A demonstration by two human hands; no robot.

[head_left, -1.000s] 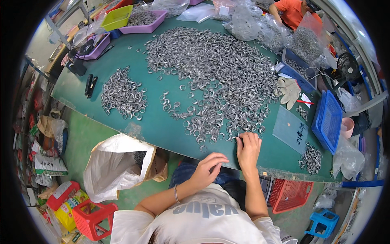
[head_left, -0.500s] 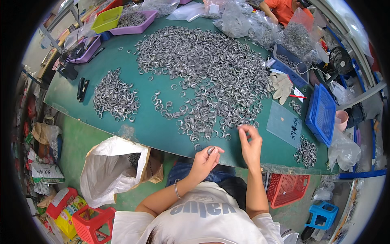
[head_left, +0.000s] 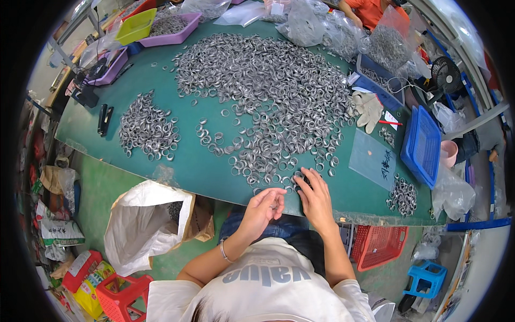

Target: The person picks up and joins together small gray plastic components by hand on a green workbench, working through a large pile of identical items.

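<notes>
Having rings [head_left: 263, 155] at fingertips, right hand [head_left: 317, 200] is part-open; left hand [head_left: 258, 213] half-curls; grips unclear.

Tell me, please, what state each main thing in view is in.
Left hand: fingers curled, contents unclear
Right hand: fingers bent, at the rings
Large ring pile: loose, spread out
Small left ring pile: loose, heaped
White sack: mouth open
Glove: unworn, lying down
Purple tray: filled with small parts
Fan: upright; running or not, unclear
</notes>
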